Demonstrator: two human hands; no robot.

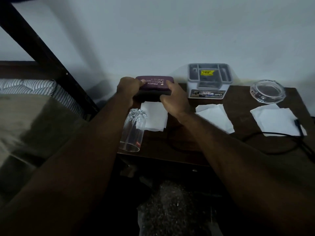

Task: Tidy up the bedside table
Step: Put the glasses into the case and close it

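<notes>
A maroon spectacle case [156,85] with gold lettering is held at the back left of the dark wooden bedside table [238,106]. My left hand [128,90] grips its left end and my right hand [173,97] grips its right end. A clear drinking glass [133,132] lies on its side near the table's left front edge, below my left wrist. Three white tissues lie on the top: one [156,116] under my hands, one [215,118] in the middle, one [276,120] on the right.
A grey organiser box [208,81] with a yellow label stands against the wall. A clear glass ashtray [266,91] sits at the back right. A black cable [279,135] loops over the right side. The bed [34,106] lies to the left.
</notes>
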